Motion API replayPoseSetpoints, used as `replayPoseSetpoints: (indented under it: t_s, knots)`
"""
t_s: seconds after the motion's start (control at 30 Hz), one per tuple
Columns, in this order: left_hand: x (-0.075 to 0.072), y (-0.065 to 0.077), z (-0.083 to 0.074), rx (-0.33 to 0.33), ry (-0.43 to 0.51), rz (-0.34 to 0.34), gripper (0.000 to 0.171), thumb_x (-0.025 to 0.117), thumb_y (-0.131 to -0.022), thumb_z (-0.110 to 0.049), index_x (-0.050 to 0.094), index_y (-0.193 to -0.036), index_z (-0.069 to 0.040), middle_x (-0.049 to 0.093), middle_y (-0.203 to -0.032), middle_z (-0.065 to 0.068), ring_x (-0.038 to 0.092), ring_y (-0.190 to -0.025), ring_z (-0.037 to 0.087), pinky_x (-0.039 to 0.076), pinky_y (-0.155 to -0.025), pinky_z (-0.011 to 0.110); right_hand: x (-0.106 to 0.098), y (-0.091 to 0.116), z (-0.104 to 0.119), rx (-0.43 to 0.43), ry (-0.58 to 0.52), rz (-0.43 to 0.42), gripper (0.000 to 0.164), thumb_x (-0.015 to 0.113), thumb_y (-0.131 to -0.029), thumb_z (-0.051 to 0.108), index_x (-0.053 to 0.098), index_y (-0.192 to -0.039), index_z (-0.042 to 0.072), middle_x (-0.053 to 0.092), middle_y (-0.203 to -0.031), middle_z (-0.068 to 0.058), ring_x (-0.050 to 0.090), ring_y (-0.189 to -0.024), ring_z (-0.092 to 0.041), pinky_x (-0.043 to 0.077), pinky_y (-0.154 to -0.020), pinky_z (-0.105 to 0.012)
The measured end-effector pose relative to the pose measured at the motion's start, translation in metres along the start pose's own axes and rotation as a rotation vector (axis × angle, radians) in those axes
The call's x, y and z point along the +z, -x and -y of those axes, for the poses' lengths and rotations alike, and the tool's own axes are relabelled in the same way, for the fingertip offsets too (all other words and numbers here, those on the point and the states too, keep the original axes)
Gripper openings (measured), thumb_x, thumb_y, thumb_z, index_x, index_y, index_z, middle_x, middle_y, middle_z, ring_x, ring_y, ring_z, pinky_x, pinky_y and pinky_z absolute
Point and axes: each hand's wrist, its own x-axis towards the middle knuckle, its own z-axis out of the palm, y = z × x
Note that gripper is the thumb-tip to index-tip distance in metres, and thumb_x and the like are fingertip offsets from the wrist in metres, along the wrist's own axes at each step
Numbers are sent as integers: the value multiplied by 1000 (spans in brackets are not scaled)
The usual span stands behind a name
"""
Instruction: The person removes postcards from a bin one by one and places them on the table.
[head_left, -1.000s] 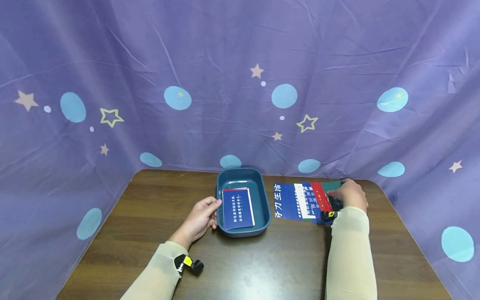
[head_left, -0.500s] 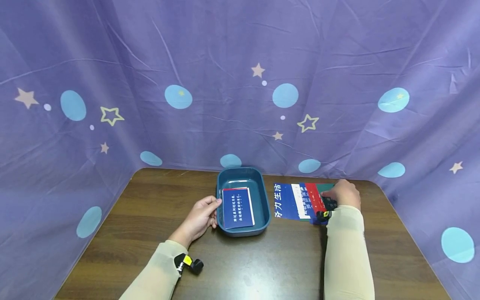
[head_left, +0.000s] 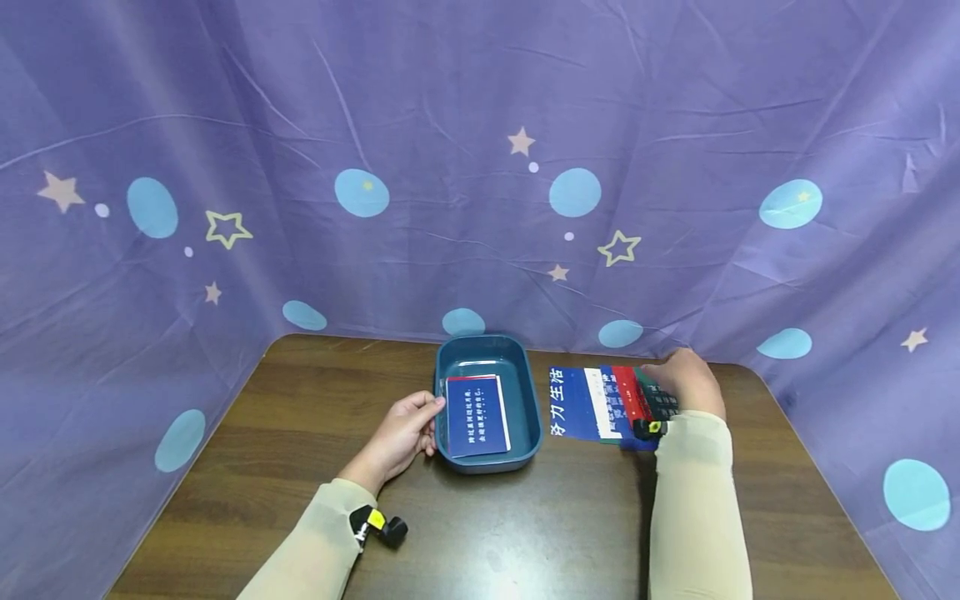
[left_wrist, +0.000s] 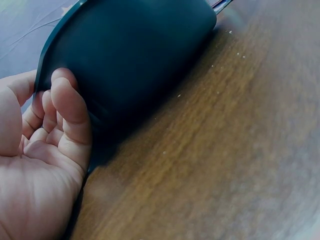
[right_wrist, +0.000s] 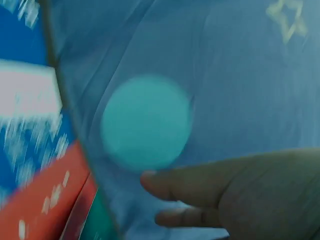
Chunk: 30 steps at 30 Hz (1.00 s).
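Observation:
A dark teal rectangular basin (head_left: pixel 534 417) stands near the table's back edge, with blue, white and red cards (head_left: pixel 476 417) stacked inside. My left hand (head_left: pixel 405 429) grips its left rim, thumb on top and the other fingers curled against the outer wall (left_wrist: pixel 135 55). To the right lies an overlapping row of printed cards: blue (head_left: pixel 573 404), white, red (head_left: pixel 628 392) and dark green. Over the row's right end is my right hand (head_left: pixel 688 383). In the right wrist view, its thumb and a finger (right_wrist: pixel 187 185) extend straight, with nothing visible between them; the rest is hidden.
A brown wooden table (head_left: pixel 337 367) carries everything. Behind it and along both sides hangs a purple curtain (head_left: pixel 450 167) with stars and dots, close to the table's back edge. Small cameras (head_left: pixel 390 531) are strapped to both wrists.
My right hand has shifted left over the cards, then risen slightly toward the back edge. The red and white cards' visible edges have slid a little left. My left hand stays at the rim.

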Motion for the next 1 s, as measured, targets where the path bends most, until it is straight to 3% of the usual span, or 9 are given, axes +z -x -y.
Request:
replayPoseSetpoints:
  t_s: [0.17, 0.4, 0.57, 0.7, 0.83, 1.0]
  knots:
    - [0, 0, 1, 6, -3, -4, 36, 62, -109, -24, 51, -101, 9, 56, -69, 0, 54, -49, 13, 49, -43, 22, 3, 10, 43, -186, -29, -26, 68, 68, -103, 43, 55, -145, -8, 59, -145, -39, 58, -130, -56, 50, -108, -69]
    - [2, 0, 1, 30, 5, -45, 34, 63, -109, -25, 52, -104, 7, 58, -69, 1, 53, -49, 13, 47, -42, 22, 28, 23, 95, -332, -68, 27, 58, 70, -103, 40, 61, -142, -3, 69, -136, -31, 69, -121, -47, 58, -102, -64]
    - [3, -1, 1, 100, -33, -94, 24, 75, -101, -13, 57, -110, 2, 63, -75, 2, 53, -49, 11, 47, -42, 21, 45, 24, 111, -412, -95, 81, 51, 74, -100, 38, 67, -133, 0, 76, -118, -23, 76, -97, -36, 62, -89, -55]
    - [2, -1, 1, 144, -72, -111, 43, 81, -93, -2, 57, -127, 6, 64, -80, 0, 53, -50, 10, 49, -44, 21, 55, 25, 118, -452, -109, 142, 47, 77, -98, 36, 68, -127, 1, 79, -105, -17, 78, -81, -30, 63, -83, -50]
    - [1, -1, 0, 157, -72, -111, 50, 80, -93, -2, 54, -136, 7, 64, -78, 1, 54, -48, 10, 49, -42, 21, 59, 30, 127, -487, -116, 130, 41, 78, -98, 35, 71, -122, 3, 79, -99, -16, 76, -77, -24, 63, -79, -46]
    - [0, -2, 1, 130, -59, -85, 50, 77, -97, -6, 52, -139, 7, 66, -77, 3, 56, -46, 11, 51, -41, 22, 65, 40, 146, -494, -209, 145, 34, 80, -97, 30, 72, -118, 5, 76, -91, -13, 73, -73, -24, 65, -71, -42]
